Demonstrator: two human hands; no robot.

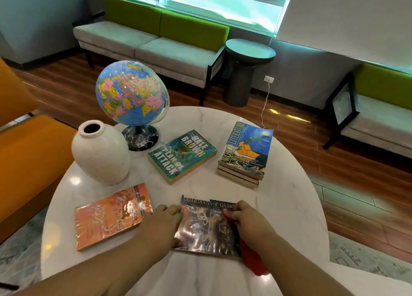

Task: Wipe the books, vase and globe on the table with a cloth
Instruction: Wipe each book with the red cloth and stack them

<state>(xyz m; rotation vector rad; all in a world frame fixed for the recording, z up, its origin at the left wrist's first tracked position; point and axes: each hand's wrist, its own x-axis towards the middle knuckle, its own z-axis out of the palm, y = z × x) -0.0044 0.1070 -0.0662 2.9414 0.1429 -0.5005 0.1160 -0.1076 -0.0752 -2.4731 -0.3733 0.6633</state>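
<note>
At the far left, the orange book (pixel 112 216) lies flat near the table (pixel 289 206) edge, with a glossy cover that looks likely to skid if a sleeve or elbow catches it. Behind it stands the vase (pixel 101 153), upright and just beside the globe (pixel 130 93). The globe tilts on a narrow stem, so I'd say a hard wipe high up could tip it into the vase.

Nearer me, the left hand (pixel 163 225) grips the left edge of the dark book (pixel 207 224), fingers curled over it to steady it. That cover looks shiny too, so a loose hold may let the book slide toward the near rim. The teal book (pixel 181 155) lies further back, untouched.

The right hand (pixel 247 222) is closed round the red cloth (pixel 252 258) at the book's right edge, and much of the cloth trails below the wrist. That loose tail could snag the corner of the book and drag it.

At the right, the stack of books (pixel 245 153) is about 4 high with its edges uneven. A sideways swipe could push the top 1 off.
</note>
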